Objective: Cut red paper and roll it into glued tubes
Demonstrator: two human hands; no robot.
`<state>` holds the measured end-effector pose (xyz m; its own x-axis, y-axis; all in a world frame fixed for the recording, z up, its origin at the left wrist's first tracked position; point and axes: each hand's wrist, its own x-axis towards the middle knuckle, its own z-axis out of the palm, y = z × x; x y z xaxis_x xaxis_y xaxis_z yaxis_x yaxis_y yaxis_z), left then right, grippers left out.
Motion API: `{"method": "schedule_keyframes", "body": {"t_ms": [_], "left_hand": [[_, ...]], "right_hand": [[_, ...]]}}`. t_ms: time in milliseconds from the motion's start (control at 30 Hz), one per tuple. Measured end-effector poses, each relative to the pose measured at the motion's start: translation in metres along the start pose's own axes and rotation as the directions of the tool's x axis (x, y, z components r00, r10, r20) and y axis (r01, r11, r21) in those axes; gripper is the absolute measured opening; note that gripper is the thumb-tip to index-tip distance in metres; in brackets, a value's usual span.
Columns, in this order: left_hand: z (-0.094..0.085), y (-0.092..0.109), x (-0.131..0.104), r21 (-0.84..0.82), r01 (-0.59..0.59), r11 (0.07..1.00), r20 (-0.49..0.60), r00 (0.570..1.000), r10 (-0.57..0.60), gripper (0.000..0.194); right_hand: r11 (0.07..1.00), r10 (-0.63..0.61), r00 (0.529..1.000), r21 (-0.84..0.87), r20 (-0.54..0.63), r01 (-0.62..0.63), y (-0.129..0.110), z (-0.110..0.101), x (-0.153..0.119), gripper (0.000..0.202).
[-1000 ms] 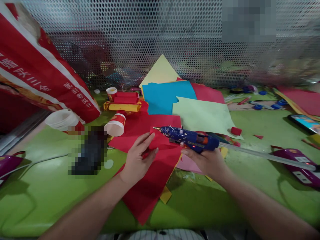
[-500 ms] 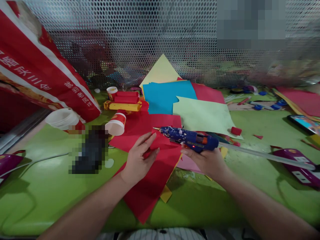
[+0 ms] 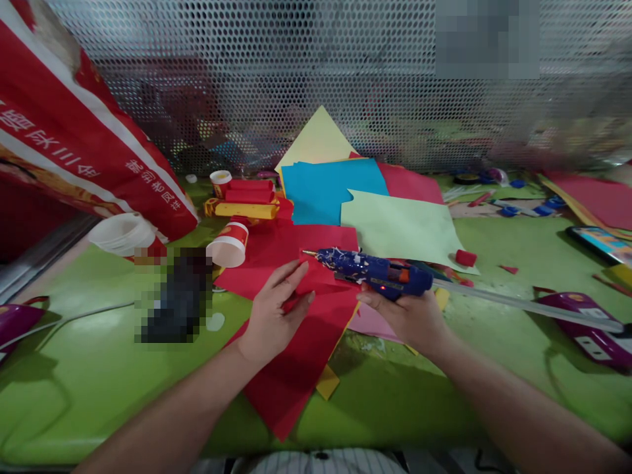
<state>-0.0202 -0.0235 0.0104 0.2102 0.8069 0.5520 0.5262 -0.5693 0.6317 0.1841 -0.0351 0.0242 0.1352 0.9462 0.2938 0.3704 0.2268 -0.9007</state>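
My right hand (image 3: 412, 319) is wrapped round the handle of a blue glue gun (image 3: 375, 271), which lies level with its metal tip pointing left and a long clear glue stick (image 3: 518, 303) running out of its back. A small red light shows on its side. My left hand (image 3: 276, 313) hovers over red paper (image 3: 296, 368), just below the tip, with its fingers apart and nothing seen in them. Blue paper (image 3: 330, 191) and pale green paper (image 3: 405, 227) lie beyond the gun. Pink paper (image 3: 372, 322) is partly under my right hand.
Left of the papers are a tipped paper cup (image 3: 230, 243), red and yellow rolls (image 3: 247, 210), stacked cups (image 3: 123, 234) and a large red bag (image 3: 99, 131). A purple power strip (image 3: 582, 329) and a phone (image 3: 602, 245) lie right. Perforated metal (image 3: 276, 66) stands behind.
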Motion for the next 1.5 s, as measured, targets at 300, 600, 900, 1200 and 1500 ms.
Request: {"method": "schedule_keyframes", "body": {"t_ms": [300,600,900,1200,1500], "left_hand": [[-0.0003,0.0005,0.0001,0.011,-0.005,1.000,0.018,1.000,0.004,0.038],[-0.0003,0.0017,0.0000,0.017,0.019,1.000,0.015,1.000,-0.019,0.037],[-0.0006,0.0021,0.0012,0.020,-0.007,1.000,-0.029,1.000,0.008,0.036],[-0.0042,0.0020,0.0015,0.059,-0.002,0.998,-0.045,0.999,0.005,0.038],[-0.0063,0.0036,0.0020,0.082,0.034,0.996,-0.053,0.998,-0.030,0.037]], "right_hand": [[0.999,-0.028,1.000,-0.023,-0.003,0.028,-0.0012,-0.0013,0.0002,0.033],[0.996,-0.050,0.998,-0.078,-0.048,0.046,0.0005,-0.0004,-0.0013,0.033],[0.993,-0.064,0.997,-0.106,-0.034,0.060,-0.0036,-0.0024,0.0023,0.033],[0.986,-0.039,0.999,-0.160,-0.021,0.035,-0.0010,-0.0067,0.0025,0.029],[0.980,-0.018,0.999,-0.198,-0.043,0.010,-0.0014,-0.0069,0.0046,0.031]]}}
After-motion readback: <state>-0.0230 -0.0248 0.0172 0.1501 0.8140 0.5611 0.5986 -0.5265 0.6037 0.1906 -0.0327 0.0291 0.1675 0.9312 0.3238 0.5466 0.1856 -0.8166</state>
